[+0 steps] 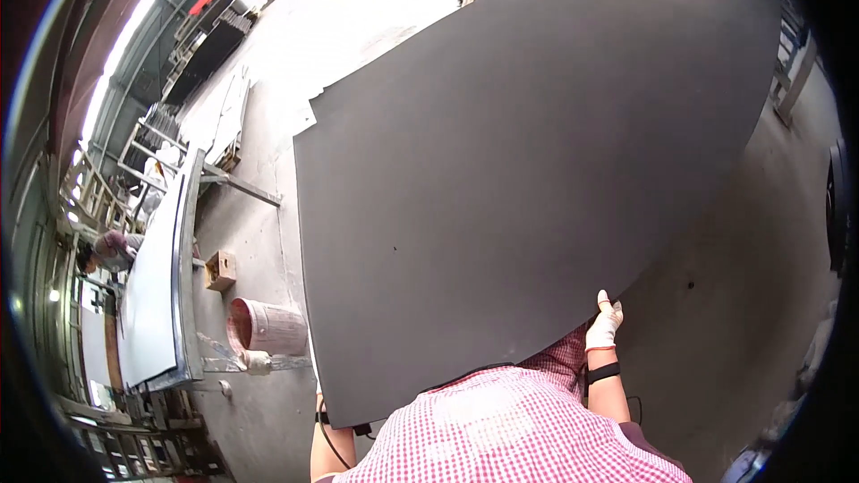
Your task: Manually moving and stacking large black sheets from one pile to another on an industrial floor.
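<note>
A large dark grey sheet point(528, 161) fills the middle of the view, tilted in front of my body, with its near edge against my apron. A small notch cuts its far left corner. My right hand point(606, 322), in a white glove, is closed on the sheet's near right edge, thumb up and the other fingers mostly hidden. At the left edge of the sheet, near its closest corner, my left hand point(318, 390) holds on; only a sliver of it shows, and its fingers are behind the sheet.
To the left stands a long workbench point(186, 286) with a pale panel point(152, 286) on it and a person point(114, 250) bending beyond. A stained pink bucket point(268, 326) lies on its side near a wooden box point(220, 270). Metal framing point(795, 80) stands at the far right.
</note>
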